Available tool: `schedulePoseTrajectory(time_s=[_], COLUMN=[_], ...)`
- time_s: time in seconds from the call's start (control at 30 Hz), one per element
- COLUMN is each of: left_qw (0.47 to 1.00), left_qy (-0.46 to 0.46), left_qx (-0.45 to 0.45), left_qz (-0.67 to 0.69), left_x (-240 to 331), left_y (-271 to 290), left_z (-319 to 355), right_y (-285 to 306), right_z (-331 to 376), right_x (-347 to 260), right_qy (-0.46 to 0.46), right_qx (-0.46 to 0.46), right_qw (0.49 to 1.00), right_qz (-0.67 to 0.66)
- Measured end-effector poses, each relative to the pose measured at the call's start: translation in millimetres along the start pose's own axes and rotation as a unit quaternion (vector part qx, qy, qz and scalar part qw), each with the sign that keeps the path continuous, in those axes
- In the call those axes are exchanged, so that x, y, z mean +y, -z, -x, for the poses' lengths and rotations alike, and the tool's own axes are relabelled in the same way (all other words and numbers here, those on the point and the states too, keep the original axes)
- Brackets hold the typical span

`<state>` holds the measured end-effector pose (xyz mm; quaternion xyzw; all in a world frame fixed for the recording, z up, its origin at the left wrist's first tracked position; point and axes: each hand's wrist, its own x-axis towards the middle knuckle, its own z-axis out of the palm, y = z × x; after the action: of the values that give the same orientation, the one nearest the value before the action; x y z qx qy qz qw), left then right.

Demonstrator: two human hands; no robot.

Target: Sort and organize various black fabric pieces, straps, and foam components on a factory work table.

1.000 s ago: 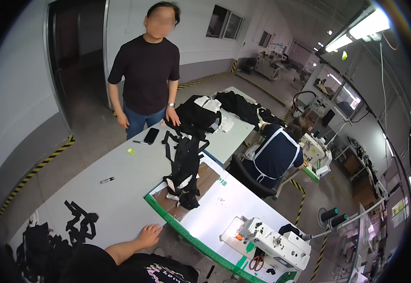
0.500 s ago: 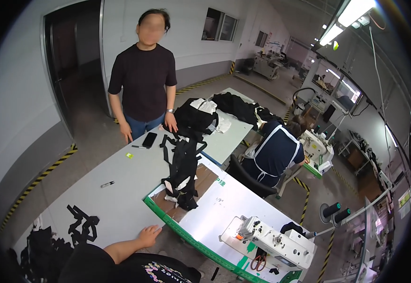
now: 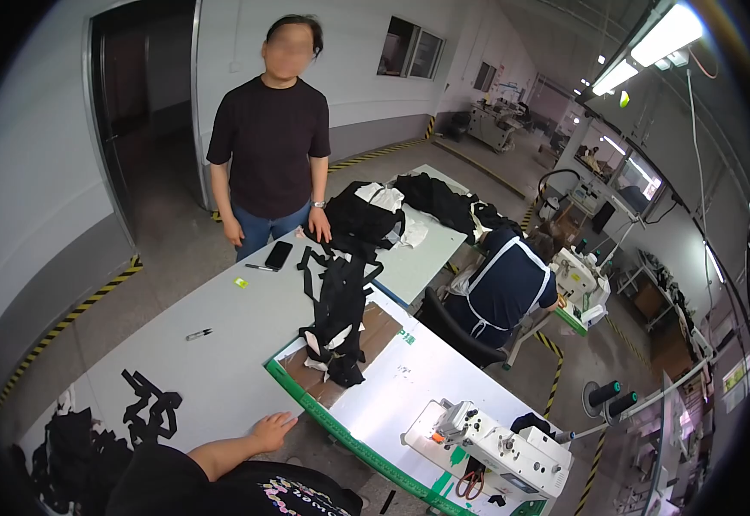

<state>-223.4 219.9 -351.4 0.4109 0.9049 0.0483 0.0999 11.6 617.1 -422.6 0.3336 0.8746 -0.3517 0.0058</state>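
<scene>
My left hand point(image 3: 273, 431) lies flat on the edge of the pale grey table point(image 3: 246, 353), its fingers stretched out and nothing in it. My right hand is out of view. Black fabric strips point(image 3: 151, 411) lie loose on the table left of my forearm, beside a heap of black cloth point(image 3: 74, 460). Farther up the table is a small thread-snip-like tool point(image 3: 199, 334). Beyond my hand, a long bundle of black cloth pieces point(image 3: 339, 301) with some white parts stretches over onto a brown board point(image 3: 379, 331) on the sewing table.
A white sewing machine point(image 3: 508, 447) stands at the right, with orange-handled scissors point(image 3: 470, 484) beside it. A person point(image 3: 272, 146) stands across the table, near a phone point(image 3: 279, 254) and a pen. Another person point(image 3: 504, 284) sits at a farther machine. Thread cones point(image 3: 611, 400) stand at right.
The standing person's hand at the left has drawn back from the table edge to their side. The view has shifted slightly. My left hand stays in place.
</scene>
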Motion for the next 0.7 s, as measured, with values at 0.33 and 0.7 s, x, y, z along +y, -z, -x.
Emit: schedulePoseTrajectory(time_s=[0.33,0.7], left_qw=[1.0,1.0], left_qy=[-0.005,-0.03], left_qx=[0.006,0.003], left_qz=[-0.005,-0.004], left_x=[-1,3], left_y=[1,5], left_z=[-2,3], right_y=[16,22], right_z=[-35,-57], right_x=[-26,-47], right_qy=[0.033,0.043], right_qx=[-0.033,-0.057], right_qw=[0.999,0.997], right_qz=[-0.005,-0.025])
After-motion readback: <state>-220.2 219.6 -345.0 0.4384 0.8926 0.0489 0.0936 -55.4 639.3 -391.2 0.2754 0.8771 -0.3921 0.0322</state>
